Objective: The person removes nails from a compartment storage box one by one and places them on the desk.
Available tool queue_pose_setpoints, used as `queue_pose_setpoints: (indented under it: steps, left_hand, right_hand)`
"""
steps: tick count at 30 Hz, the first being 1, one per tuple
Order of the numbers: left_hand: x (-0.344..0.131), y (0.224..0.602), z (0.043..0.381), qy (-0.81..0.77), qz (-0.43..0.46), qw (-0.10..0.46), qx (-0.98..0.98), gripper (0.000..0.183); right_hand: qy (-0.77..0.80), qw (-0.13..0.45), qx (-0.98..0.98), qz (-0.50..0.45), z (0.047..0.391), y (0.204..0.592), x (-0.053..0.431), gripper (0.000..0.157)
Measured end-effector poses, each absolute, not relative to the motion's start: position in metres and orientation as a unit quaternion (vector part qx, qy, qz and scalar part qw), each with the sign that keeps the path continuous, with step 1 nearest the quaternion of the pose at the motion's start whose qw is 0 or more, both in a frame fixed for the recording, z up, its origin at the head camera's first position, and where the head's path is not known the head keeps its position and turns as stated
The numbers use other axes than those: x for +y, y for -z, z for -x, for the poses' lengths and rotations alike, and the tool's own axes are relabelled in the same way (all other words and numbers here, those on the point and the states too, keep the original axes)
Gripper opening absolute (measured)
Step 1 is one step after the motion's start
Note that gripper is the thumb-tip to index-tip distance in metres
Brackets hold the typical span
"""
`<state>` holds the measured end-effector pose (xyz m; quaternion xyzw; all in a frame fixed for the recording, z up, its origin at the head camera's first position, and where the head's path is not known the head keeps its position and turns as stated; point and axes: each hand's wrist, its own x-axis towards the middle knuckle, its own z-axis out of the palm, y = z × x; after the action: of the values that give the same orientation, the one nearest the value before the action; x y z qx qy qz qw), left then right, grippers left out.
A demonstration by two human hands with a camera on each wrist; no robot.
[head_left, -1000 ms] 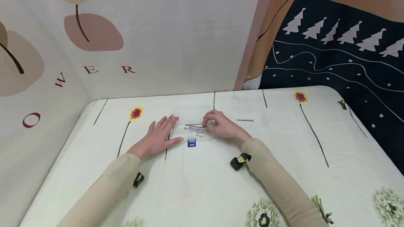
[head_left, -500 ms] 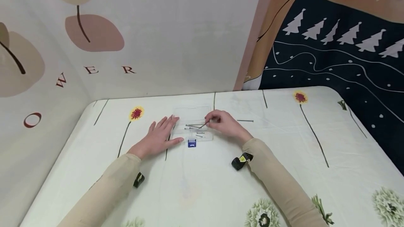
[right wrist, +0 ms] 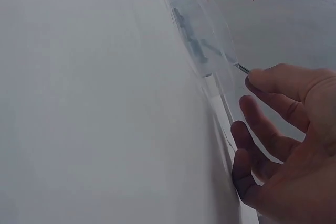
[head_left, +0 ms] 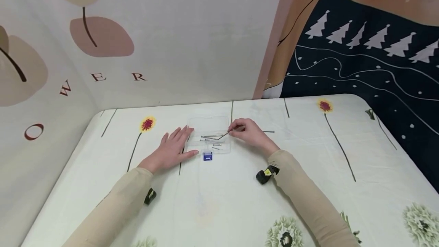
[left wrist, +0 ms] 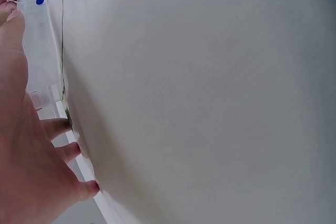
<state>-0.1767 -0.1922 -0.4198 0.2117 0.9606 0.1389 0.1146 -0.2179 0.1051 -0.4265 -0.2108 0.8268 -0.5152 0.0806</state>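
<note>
A clear plastic case (head_left: 208,122) with its lid raised lies on the table, a blue latch (head_left: 207,156) at its front. Long nails (head_left: 210,137) rest in one compartment and shorter nails (head_left: 217,145) in a front one. My right hand (head_left: 253,135) pinches one long nail (right wrist: 242,68) between thumb and index finger at the case's right side. The nail slants, its far end down over the long-nail compartment. Fingers spread, my left hand (head_left: 171,148) rests against the case's left side, thumb near the front corner.
Another nail (head_left: 269,131) lies on the tablecloth (head_left: 219,201) right of the case, partly behind my right hand. A printed curtain (head_left: 192,48) hangs close behind the table's back edge.
My right hand has drawn back to the right with the nail, which has tilted up at the held end. The left hand has stayed in place.
</note>
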Motion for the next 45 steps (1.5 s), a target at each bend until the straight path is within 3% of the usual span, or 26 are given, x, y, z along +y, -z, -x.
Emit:
queue_pose_setpoints:
  steps: [17, 45]
  left_hand:
    - [-0.192, 0.422, 0.176, -0.145, -0.204, 0.101, 0.963, 0.089]
    - [-0.192, 0.42, 0.174, -0.139, -0.207, 0.121, 0.961, 0.086]
  right_hand:
    - [0.525, 0.111, 0.829, 0.156, 0.209, 0.412, 0.137, 0.013]
    - [0.524, 0.076, 0.841, 0.107, 0.197, 0.406, 0.2, 0.022]
